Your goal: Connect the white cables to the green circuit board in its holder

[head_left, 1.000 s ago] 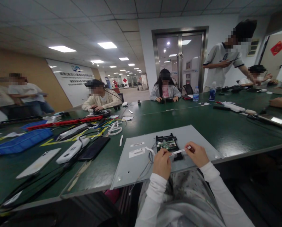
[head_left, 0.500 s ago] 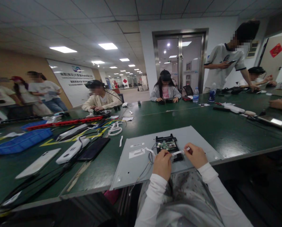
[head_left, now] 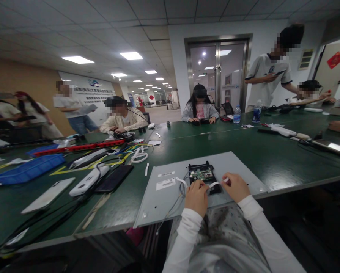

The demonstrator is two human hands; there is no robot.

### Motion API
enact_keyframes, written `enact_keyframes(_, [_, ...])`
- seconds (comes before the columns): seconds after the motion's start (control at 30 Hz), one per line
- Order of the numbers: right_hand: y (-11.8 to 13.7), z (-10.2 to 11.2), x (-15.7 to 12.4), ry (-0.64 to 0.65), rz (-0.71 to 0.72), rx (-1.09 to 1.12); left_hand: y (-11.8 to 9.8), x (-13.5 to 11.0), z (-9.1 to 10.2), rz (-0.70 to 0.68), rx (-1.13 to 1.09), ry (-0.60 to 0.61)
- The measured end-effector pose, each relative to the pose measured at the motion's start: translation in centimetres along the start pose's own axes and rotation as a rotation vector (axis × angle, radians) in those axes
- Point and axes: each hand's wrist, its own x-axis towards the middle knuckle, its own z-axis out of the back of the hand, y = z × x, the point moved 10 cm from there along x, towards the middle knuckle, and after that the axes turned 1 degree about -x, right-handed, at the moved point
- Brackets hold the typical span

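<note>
A flat grey panel [head_left: 166, 201] lies at the table's near edge, tilted slightly in view. Mounted on it is a black bracket [head_left: 209, 166] around a green circuit board [head_left: 197, 175]. Over the bracket's near part, a narrow white strip [head_left: 214, 184] arches between my hands. My left hand [head_left: 197, 197] pinches its left end, fingers bent. At the other end, the fingertips of my right hand [head_left: 236, 187] are closed on it. Beside my left hand, a thin grey cable [head_left: 174, 207] runs down over the panel edge. Both fingertip contacts are partly hidden.
Left of the panel lie a dark phone [head_left: 115, 179], a white power bank [head_left: 87, 182], a white phone [head_left: 48, 195] and black cables. Farther off are a blue tray [head_left: 29, 169] and a red power strip [head_left: 81, 148]. Several people sit or stand around the green table [head_left: 184, 142].
The white strip, nearly straight before, now bows upward between my fingers. My hands have hardly moved. A person at the far left stands more upright, and the standing person at right has shifted an arm.
</note>
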Motion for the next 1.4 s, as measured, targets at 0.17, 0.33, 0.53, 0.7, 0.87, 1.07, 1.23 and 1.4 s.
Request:
enact_keyframes(0.17, [0.1,0.0,0.0,-0.023,0.041,-0.048,-0.1,0.0,-0.3,0.000,0.029,0.016])
enact_keyframes(0.33, [-0.7,-0.1,0.0,-0.043,0.030,-0.070,-0.2,-0.1,-0.7,0.009,0.050,0.035])
enact_keyframes(0.53, [-1.7,-0.4,0.1,-0.022,0.002,-0.081,-0.2,-0.2,-0.9,0.022,0.064,0.032])
enact_keyframes(0.7, [-2.0,-0.1,0.0,-0.049,-0.001,-0.078,-0.2,-0.3,-0.7,0.036,0.077,0.003])
enact_keyframes(0.87, [-1.9,-0.3,0.0,-0.045,0.004,-0.064,-0.2,-0.3,-0.3,0.062,0.101,-0.027])
enact_keyframes(1.07, [-1.9,-0.2,0.1,-0.048,0.015,-0.058,-0.1,-0.2,0.1,0.072,0.053,-0.056])
enact_keyframes(1.23, [-1.7,0.0,0.0,-0.072,0.007,-0.031,-3.4,-1.4,3.8,-0.070,-0.215,-0.046])
enact_keyframes(1.4, [-1.5,-0.2,0.0,-0.055,0.002,-0.014,-12.5,-8.3,8.0,-0.606,-0.551,0.556])
